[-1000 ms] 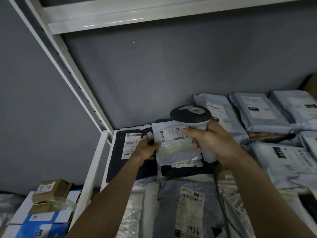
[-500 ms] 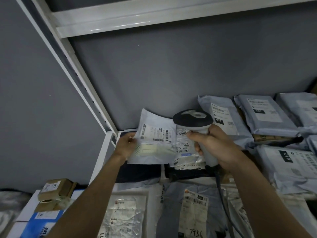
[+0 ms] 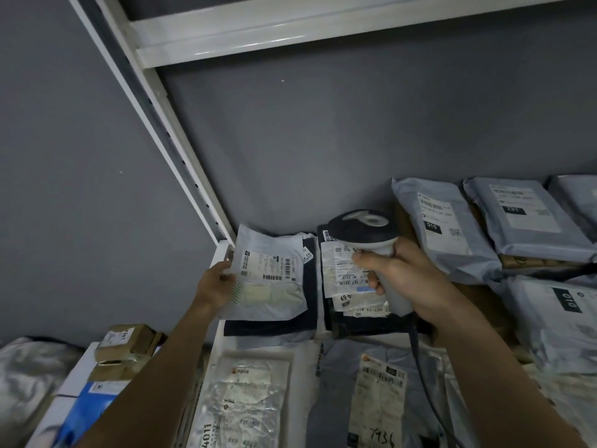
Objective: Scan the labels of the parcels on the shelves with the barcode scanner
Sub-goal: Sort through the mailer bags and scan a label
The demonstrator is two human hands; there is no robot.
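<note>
On the white metal shelf (image 3: pixel 223 250), close under the next shelf board up, the left hand (image 3: pixel 215 286) pinched the left edge of a small pale poly mailer (image 3: pixel 268 276), its grip clamped on the plastic with the thumb on top, so that the printed label faced up toward the camera and lay over a dark flat parcel (image 3: pixel 274 324) beneath; held that way, the barcode looked readable and out of the way of the pile to its right. Just right of that grip, the right hand (image 3: pixel 403 279) wrapped its grip round the pale handle of the barcode scanner (image 3: pixel 365 231), fingers curled tight and the dark head tipped forward and down over the labelled parcel (image 3: pixel 342 279) directly below it, probably to bring that label into the reading window. The scanner's cable (image 3: pixel 420 360) trailed down from below the right grip toward the person. Further right of the scanner, grey mailers (image 3: pixel 442 227) marked 010 and 231 leaned in overlapping rows, labels up. Nearer the person than both grips lay a clear bagged parcel (image 3: pixel 245 399) and a grey one with a handwritten 7936 (image 3: pixel 378 402). Beyond the shelf upright (image 3: pixel 168 130), left of the left grip, small cardboard boxes (image 3: pixel 126 344) sat on a blue-and-white carton (image 3: pixel 87 396). A plain grey wall (image 3: pixel 323 140) closed the back, and the light was dim.
</note>
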